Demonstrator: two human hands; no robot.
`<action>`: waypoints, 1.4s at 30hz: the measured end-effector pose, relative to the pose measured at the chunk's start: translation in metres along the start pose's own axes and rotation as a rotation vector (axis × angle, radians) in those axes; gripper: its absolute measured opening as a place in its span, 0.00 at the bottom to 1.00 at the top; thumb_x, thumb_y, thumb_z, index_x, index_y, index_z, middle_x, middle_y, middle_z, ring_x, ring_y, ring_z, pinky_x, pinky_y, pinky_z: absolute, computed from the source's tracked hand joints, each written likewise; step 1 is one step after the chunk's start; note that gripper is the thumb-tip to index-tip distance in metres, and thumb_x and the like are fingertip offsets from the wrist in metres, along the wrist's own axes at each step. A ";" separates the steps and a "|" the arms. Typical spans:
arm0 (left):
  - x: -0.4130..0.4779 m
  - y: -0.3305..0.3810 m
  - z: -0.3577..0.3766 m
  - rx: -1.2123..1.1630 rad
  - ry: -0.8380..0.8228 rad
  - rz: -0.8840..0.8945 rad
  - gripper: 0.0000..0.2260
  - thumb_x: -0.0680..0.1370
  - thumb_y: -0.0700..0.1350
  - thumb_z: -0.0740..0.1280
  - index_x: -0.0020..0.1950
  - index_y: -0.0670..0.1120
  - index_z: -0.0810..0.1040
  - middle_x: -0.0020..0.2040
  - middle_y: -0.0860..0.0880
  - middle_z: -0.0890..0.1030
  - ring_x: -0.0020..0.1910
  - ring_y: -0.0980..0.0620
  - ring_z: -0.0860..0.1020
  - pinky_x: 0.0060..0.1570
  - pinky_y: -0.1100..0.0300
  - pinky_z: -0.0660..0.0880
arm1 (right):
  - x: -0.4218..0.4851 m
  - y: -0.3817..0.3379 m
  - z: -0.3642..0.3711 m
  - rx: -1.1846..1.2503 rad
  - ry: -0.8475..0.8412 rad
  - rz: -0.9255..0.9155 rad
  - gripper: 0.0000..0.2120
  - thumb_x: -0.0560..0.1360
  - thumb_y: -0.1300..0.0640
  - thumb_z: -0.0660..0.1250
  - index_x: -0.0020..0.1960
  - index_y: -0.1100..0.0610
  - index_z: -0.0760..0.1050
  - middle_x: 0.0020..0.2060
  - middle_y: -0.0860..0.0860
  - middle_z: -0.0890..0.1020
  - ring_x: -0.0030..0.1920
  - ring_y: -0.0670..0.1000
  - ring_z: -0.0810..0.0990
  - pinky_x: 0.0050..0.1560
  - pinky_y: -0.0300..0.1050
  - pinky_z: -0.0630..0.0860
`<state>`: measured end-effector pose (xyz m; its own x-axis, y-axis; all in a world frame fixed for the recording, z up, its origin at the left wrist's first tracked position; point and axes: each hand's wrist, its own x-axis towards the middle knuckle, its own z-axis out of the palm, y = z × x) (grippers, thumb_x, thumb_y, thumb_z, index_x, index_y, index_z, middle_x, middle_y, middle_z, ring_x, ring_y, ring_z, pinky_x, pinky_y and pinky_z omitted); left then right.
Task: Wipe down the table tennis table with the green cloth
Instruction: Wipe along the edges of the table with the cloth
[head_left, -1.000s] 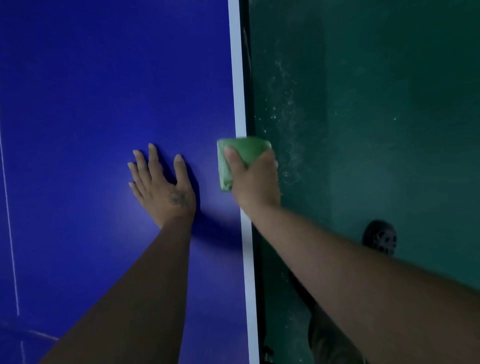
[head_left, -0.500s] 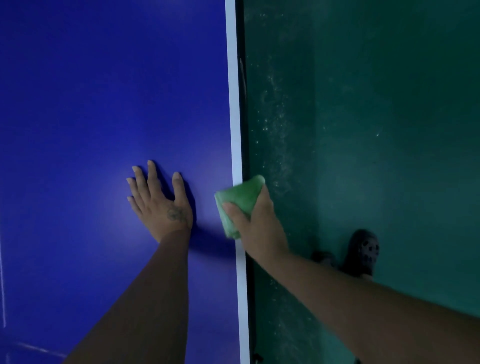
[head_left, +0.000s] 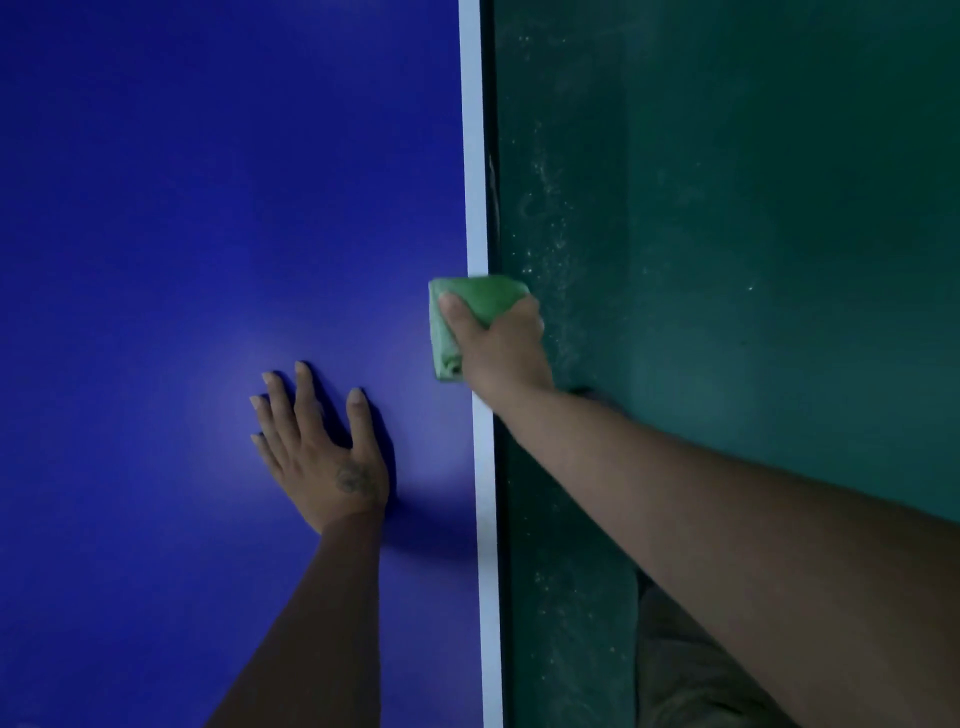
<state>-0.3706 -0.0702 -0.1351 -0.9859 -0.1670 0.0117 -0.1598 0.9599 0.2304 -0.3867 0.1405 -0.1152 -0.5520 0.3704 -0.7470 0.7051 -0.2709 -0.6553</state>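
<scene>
Now the right hand (head_left: 501, 353), thumb and fingers clamped round the folded green cloth (head_left: 480, 297), has pushed it back up the white edge line (head_left: 474, 156) past the flat, spread left hand (head_left: 322, 452), so it's scrub strokes along the edge and the table (head_left: 208, 208) wipe looks mid-job.

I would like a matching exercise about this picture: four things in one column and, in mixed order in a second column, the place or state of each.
Things
1. left hand
2. right hand
3. cloth
4. white line

Places or states
a. grips the cloth
b. runs along the edge of the table
c. rests flat on the blue top, fingers spread
d. folded, covering part of the white line

Pairs: 1-c, 2-a, 3-d, 4-b
</scene>
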 end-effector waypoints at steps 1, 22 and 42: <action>0.001 0.001 0.000 -0.001 -0.002 0.000 0.31 0.85 0.66 0.58 0.87 0.56 0.63 0.89 0.53 0.56 0.88 0.51 0.50 0.86 0.43 0.47 | 0.017 -0.016 -0.001 -0.009 -0.001 -0.007 0.45 0.79 0.31 0.70 0.83 0.56 0.56 0.71 0.54 0.72 0.63 0.58 0.80 0.53 0.50 0.78; 0.005 0.001 0.000 0.088 -0.015 0.048 0.30 0.87 0.59 0.57 0.87 0.48 0.64 0.89 0.47 0.58 0.88 0.45 0.54 0.84 0.37 0.52 | -0.012 0.004 -0.006 -0.058 -0.009 -0.012 0.43 0.79 0.36 0.71 0.85 0.55 0.59 0.71 0.54 0.74 0.69 0.56 0.77 0.69 0.53 0.76; 0.338 0.286 0.085 0.055 -0.087 -0.071 0.33 0.86 0.69 0.47 0.89 0.60 0.47 0.90 0.51 0.45 0.88 0.42 0.42 0.84 0.34 0.41 | 0.023 -0.036 -0.027 -0.054 -0.096 0.001 0.35 0.73 0.24 0.64 0.75 0.20 0.51 0.66 0.36 0.75 0.58 0.38 0.81 0.55 0.44 0.80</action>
<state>-0.7535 0.1669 -0.1477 -0.9723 -0.2166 -0.0878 -0.2290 0.9577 0.1743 -0.4131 0.1826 -0.1059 -0.5900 0.2824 -0.7564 0.7269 -0.2220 -0.6499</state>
